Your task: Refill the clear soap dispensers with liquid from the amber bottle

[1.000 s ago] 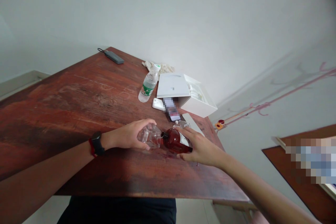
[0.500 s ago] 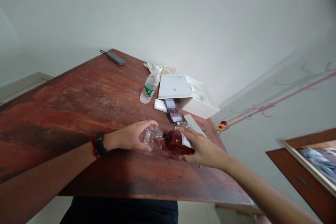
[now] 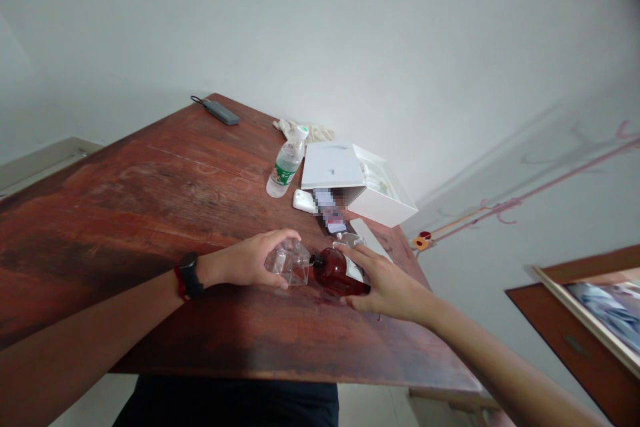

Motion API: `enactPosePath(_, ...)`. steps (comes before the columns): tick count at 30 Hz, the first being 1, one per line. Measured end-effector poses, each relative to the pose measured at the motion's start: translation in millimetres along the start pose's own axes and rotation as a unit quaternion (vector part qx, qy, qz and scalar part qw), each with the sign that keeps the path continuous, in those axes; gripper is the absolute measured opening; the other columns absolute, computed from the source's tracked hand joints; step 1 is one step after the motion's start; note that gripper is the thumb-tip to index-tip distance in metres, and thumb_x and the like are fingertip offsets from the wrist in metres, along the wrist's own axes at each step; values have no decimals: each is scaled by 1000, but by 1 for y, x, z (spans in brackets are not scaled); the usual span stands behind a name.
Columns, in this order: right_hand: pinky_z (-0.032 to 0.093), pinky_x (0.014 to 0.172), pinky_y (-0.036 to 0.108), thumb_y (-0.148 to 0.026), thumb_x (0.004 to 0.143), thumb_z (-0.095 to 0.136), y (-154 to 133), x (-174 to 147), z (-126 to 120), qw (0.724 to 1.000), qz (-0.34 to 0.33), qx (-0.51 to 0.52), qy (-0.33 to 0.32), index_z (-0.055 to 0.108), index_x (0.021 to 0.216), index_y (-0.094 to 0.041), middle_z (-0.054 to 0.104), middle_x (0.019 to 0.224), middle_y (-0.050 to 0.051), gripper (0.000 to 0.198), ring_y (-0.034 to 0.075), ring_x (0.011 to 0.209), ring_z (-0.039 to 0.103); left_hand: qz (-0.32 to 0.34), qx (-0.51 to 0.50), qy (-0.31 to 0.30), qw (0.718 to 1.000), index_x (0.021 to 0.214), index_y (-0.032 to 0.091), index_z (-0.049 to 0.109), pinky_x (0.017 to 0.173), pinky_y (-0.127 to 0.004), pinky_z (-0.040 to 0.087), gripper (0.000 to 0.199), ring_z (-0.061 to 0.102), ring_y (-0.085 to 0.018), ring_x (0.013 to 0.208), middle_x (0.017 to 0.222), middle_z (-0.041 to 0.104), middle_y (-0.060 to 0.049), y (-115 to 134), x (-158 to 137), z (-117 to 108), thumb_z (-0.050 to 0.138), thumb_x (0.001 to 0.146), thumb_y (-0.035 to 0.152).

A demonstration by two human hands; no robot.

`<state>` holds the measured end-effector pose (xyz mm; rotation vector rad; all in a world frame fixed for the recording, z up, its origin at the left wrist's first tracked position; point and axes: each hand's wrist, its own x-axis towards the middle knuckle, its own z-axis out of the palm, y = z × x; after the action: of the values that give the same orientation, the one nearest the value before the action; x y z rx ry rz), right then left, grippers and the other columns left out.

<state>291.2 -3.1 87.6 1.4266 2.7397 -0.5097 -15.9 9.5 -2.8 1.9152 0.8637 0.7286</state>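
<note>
My left hand [image 3: 255, 259] is closed around a clear, empty-looking plastic container [image 3: 296, 265], its thumb and fingers on opposite sides. In my right hand [image 3: 383, 283] is a dark red-brown bottle [image 3: 333, 272] with a white label, tilted onto its side. The bottle's black neck points left, at the mouth of the clear container. Whether any liquid runs between them I cannot tell. Just behind the bottle lies a clear plastic piece [image 3: 353, 239], partly hidden by my right fingers.
Beyond my hands stand a water bottle [image 3: 286, 167] with a green label and an open white box [image 3: 333, 167]. Near them lie a white case [image 3: 304, 201], a phone [image 3: 330, 210] and a pale cloth [image 3: 317, 133]. A grey device [image 3: 220, 112] rests at the wooden table's [image 3: 165, 213] far corner.
</note>
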Motion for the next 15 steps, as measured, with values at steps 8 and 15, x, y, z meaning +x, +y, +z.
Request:
enactPosePath(8, 52, 114, 55, -35, 76, 82, 5, -1, 2, 1000, 6, -6, 2, 56, 151, -24, 62, 152, 14, 80, 37, 137, 61, -1, -7, -3, 1000, 147, 23, 51, 116, -43, 49, 85, 66, -32, 130, 143, 66, -10, 1, 0, -1, 92, 73, 30)
enactPosePath(15, 53, 110, 53, -36, 78, 82, 0, -1, 0, 1000, 3, -10, -2, 55, 152, -25, 65, 144, 14, 79, 35, 129, 65, 6, 4, 1, 1000, 149, 23, 49, 117, -44, 47, 88, 63, -33, 134, 146, 64, -11, -2, 0, 0, 93, 73, 30)
